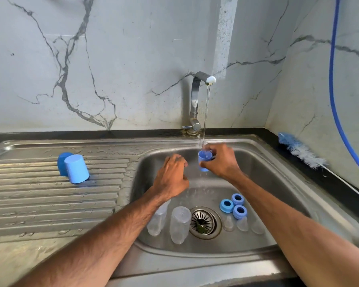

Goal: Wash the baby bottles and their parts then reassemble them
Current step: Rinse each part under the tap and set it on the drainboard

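— Grey-veined marble wall [112, 59], wet steel sink [267, 162]. Where is the piece being washed?

— A blue plastic cap [204, 160], mouth up under the thin stream from the tap [195, 96]. The right hand [222, 160] grips it, fingers [215, 149] wrapped round its side and hiding part of it.

— And the left hand [171, 175]?

— Over the basin, apart from the cap, fingers curled down. The palm is hidden, so I cannot tell whether it holds anything.

— On the basin floor?

— Two clear bottles [179, 224] [157, 221], one partly behind the left forearm. Three blue rings [226, 206] [237, 199] [239, 211]. Three clear teats [228, 222] [242, 223] [257, 225], faint against the steel. All are around the drain [203, 222].

— Further out?

— Two blue caps [64, 163] [76, 171], mouth down on the ribbed drainboard [50, 204]. A fluffy blue-white brush [298, 150] on the dark tabletop [50, 135], its handle cut off. A blue hose [334, 79] down the wall.
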{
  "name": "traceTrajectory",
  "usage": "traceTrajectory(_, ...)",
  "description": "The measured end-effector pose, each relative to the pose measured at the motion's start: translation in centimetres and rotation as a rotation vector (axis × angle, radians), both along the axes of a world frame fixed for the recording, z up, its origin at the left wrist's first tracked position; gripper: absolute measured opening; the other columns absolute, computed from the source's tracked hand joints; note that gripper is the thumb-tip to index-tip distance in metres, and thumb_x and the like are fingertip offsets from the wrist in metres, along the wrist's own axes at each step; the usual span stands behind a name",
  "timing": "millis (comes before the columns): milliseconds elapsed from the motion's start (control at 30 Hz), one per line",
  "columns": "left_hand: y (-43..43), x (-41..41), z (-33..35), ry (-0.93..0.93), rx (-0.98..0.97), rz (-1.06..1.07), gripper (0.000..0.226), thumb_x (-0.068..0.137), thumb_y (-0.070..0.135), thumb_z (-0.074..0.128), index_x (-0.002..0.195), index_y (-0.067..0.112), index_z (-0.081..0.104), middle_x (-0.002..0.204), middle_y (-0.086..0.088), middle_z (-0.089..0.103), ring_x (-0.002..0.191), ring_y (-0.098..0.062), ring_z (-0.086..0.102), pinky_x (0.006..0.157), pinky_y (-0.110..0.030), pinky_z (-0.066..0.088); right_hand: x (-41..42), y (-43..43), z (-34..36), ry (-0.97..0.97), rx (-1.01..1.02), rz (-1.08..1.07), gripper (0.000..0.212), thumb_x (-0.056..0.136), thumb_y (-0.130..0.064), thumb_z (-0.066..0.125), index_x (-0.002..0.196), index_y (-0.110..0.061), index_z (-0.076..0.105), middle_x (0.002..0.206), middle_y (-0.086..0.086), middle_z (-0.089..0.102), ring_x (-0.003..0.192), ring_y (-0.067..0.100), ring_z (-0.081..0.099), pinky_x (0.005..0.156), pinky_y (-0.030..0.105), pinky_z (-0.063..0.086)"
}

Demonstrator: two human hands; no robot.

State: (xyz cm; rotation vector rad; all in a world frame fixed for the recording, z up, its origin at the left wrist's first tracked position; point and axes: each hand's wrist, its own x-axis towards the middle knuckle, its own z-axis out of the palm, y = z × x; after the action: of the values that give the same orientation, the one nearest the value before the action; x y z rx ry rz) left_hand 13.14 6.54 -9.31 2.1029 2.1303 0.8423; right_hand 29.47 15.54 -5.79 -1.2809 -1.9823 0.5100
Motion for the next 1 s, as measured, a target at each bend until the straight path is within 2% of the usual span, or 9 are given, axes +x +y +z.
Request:
traceTrajectory(133, 0.2, -0.1, -0.1, -0.010, 0.018, -0.019, 0.055, 0.083, 0.002, 0.063, 0.137, 0.010, 0.051, 0.138, -0.004, 0.052, 0.131, -0.020, 0.044, 0.103, -0.036, 0.046, -0.4, 0.3, -0.1, 0.021, -0.024, 0.004, 0.046, 0.077, -0.019, 0.088, 0.121, -0.024, 0.073, 0.097, -0.008, 0.068, 0.088, 0.016, 0.071, 0.080, 0.035, 0.063)
traceTrajectory(200, 0.2, 0.2, -0.2, -0.014, 0.017, -0.035, 0.058, 0.084, 0.003, 0.062, 0.139, 0.011, 0.047, 0.140, -0.004, 0.051, 0.132, -0.020, 0.044, 0.104, -0.038, 0.047, -0.2, 0.5, -0.2, -0.025, -0.048, 0.002, 0.042, 0.077, -0.020, 0.087, 0.116, -0.024, 0.075, 0.095, -0.005, 0.072, 0.088, 0.017, 0.071, 0.080, 0.036, 0.063)
traceTrajectory(267, 0.3, 0.2, -0.2, -0.017, 0.012, -0.056, 0.061, 0.084, 0.004, 0.063, 0.141, 0.012, 0.045, 0.141, -0.004, 0.050, 0.133, -0.021, 0.044, 0.105, -0.040, 0.047, -0.1, 0.6, -0.2, 0.070, -0.082, -0.023, 0.036, 0.078, -0.024, 0.087, 0.112, -0.025, 0.074, 0.092, -0.005, 0.071, 0.086, 0.016, 0.071, 0.075, 0.033, 0.062)
traceTrajectory(400, 0.3, 0.5, -0.2, -0.013, 0.030, -0.116, 0.061, 0.086, 0.005, 0.064, 0.143, 0.014, 0.044, 0.145, -0.004, 0.050, 0.134, -0.020, 0.046, 0.108, -0.039, 0.045, 0.3, -0.1, 0.0, 0.375, -0.566, -0.026, 0.032, 0.092, -0.031, 0.077, 0.112, -0.008, 0.067, 0.093, 0.012, 0.071, 0.072, 0.020, 0.071, 0.055, 0.029, 0.059)
traceTrajectory(533, 0.3, 0.9, -0.1, -0.060, 0.068, -0.216, 0.070, 0.089, 0.006, 0.061, 0.151, 0.020, 0.033, 0.149, -0.003, 0.047, 0.130, -0.021, 0.052, 0.107, -0.041, 0.048, 0.6, 0.2, 0.0, 0.694, -0.959, 0.034, 0.042, 0.104, -0.042, 0.059, 0.112, -0.001, 0.059, 0.084, 0.017, 0.068, 0.063, 0.020, 0.065, 0.048, 0.027, 0.057)
traceTrajectory(700, 0.4, 1.2, 0.1, -0.067, 0.091, -0.269, 0.083, 0.097, 0.012, 0.058, 0.164, 0.019, 0.010, 0.159, -0.003, 0.036, 0.139, -0.018, 0.042, 0.114, -0.038, 0.042, 1.1, 0.7, 0.2, 0.808, -1.205, 0.202, 0.063, 0.107, -0.053, 0.044, 0.115, 0.007, 0.061, 0.081, 0.020, 0.071, 0.056, 0.019, 0.071, 0.045, 0.021, 0.056)
traceTrajectory(800, 0.5, 0.8, 0.0, -0.051, 0.108, -0.253, 0.080, 0.099, 0.010, 0.056, 0.164, 0.017, 0.011, 0.159, -0.003, 0.034, 0.141, -0.018, 0.039, 0.115, -0.036, 0.039, 0.5, 0.7, 0.2, 0.873, -1.120, 0.241, 0.054, 0.105, -0.047, 0.052, 0.118, 0.005, 0.061, 0.092, 0.025, 0.075, 0.070, 0.029, 0.077, 0.054, 0.029, 0.062)
traceTrajectory(867, 0.6, 0.5, -0.1, 0.016, 0.184, -0.180, 0.067, 0.097, 0.007, 0.055, 0.159, 0.012, 0.027, 0.156, -0.006, 0.039, 0.140, -0.019, 0.041, 0.115, -0.037, 0.042, 0.4, 1.0, -0.2, 0.819, -0.908, 0.239, 0.051, 0.095, -0.036, 0.071, 0.124, 0.005, 0.060, 0.102, 0.025, 0.076, 0.084, 0.032, 0.079, 0.063, 0.033, 0.065)
traceTrajectory(1000, 0.6, -0.2, 0.3, 0.027, 0.314, 0.016, 0.044, 0.092, 0.003, 0.056, 0.135, 0.014, 0.052, 0.133, -0.002, 0.054, 0.120, -0.017, 0.053, 0.095, -0.033, 0.052, 0.1, 1.6, -1.7, 0.073, -0.225, 0.112, 0.058, 0.072, -0.025, 0.095, 0.121, -0.015, 0.066, 0.115, 0.002, 0.068, 0.104, 0.019, 0.067, 0.082, 0.028, 0.058)
